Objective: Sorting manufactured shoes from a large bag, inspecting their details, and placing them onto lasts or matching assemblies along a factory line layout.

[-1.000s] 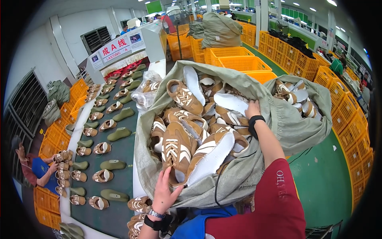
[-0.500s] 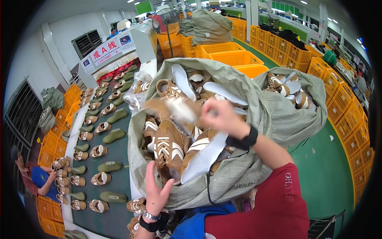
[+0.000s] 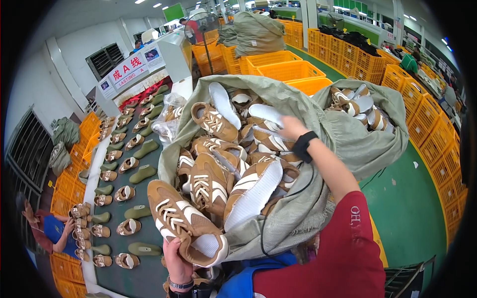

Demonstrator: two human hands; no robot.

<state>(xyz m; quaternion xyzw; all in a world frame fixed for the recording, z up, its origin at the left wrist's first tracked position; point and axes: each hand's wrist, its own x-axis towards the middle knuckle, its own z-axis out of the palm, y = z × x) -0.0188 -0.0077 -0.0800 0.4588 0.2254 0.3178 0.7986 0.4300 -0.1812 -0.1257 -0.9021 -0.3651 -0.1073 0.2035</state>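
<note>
A brown sneaker upper (image 3: 171,211) with white stripes and white laces is held by its heel in my left hand (image 3: 178,262), at the near left rim of a grey-green woven sack (image 3: 303,218). The sack is full of similar brown-and-white shoes, several showing white ribbed undersides. My right hand (image 3: 294,128) reaches into the far right part of the pile, against a striped shoe (image 3: 271,137). Its fingertips are hidden among the shoes, so its grip cannot be made out. A black cord (image 3: 262,226) hangs over the sack's near side.
Left of the sack, a dark conveyor (image 3: 117,278) carries rows of shoes and green lasts (image 3: 144,249). A co-worker (image 3: 54,231) handles shoes across it. A second sack (image 3: 392,144) of shoes stands at right. Yellow crates (image 3: 293,69) line the back and right, beside a fan (image 3: 202,30).
The blurred shoe by my right hand is gone from there. My left hand, open before, now holds a shoe. My right hand has moved farther and rightward into the pile.
</note>
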